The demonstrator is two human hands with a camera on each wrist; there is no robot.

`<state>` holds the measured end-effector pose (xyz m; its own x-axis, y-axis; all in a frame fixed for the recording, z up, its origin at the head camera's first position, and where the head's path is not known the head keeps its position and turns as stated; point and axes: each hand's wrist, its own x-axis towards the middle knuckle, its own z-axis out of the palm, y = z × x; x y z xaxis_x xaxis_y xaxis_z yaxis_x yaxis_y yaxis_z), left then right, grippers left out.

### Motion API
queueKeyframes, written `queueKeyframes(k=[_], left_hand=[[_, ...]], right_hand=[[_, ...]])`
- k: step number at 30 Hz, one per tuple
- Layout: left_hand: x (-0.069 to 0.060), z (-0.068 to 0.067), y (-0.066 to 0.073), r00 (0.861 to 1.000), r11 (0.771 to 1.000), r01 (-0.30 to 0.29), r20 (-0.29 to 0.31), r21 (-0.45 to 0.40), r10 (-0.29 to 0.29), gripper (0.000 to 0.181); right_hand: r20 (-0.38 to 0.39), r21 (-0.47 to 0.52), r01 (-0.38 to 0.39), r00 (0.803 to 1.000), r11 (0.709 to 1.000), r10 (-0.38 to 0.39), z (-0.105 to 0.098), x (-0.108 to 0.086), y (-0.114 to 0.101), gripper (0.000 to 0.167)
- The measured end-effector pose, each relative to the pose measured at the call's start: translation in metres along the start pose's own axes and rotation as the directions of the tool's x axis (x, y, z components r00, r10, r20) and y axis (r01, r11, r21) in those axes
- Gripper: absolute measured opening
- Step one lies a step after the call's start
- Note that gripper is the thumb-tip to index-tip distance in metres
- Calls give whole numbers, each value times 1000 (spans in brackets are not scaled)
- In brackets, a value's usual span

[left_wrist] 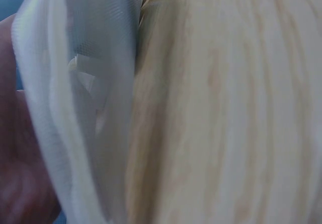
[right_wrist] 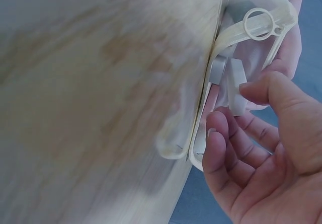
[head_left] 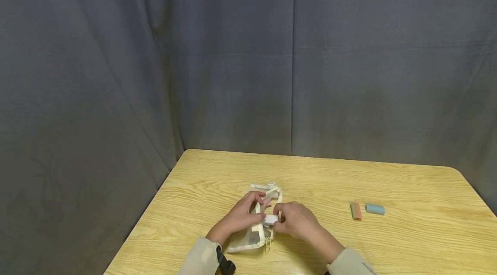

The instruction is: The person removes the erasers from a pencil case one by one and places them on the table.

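Note:
A translucent pouch with cream edging lies on the table, its mouth spread toward the right. My left hand grips the pouch's edge, thumb at the opening. In the right wrist view, my right hand pinches a white block between thumb and fingers at the pouch's mouth. Inside the pouch a grey-white piece and a pink piece show beside the block. The left wrist view shows the pouch's mesh side close up, with part of my left hand behind it.
On the table, to the right of my hands, lie an orange and green block and a light blue block, a small gap between them. A grey curtain hangs behind the table and along its left side.

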<state>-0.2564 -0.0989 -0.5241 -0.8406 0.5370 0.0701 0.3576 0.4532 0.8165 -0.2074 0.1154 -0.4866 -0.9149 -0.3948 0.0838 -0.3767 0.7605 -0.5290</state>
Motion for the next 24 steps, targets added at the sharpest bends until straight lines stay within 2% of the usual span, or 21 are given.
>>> queueKeyframes(k=[7,24], left_hand=[[0,0,2,1000,1000,4,4,-14,-4,24],[1,1,-5,1000,1000,0,3,-19,0,26]], right_hand=[[-60,-20,54,997,998,-55,-3,-3,7,11],[-101,30,36,994,999,-33,-16,-16,20,19]])
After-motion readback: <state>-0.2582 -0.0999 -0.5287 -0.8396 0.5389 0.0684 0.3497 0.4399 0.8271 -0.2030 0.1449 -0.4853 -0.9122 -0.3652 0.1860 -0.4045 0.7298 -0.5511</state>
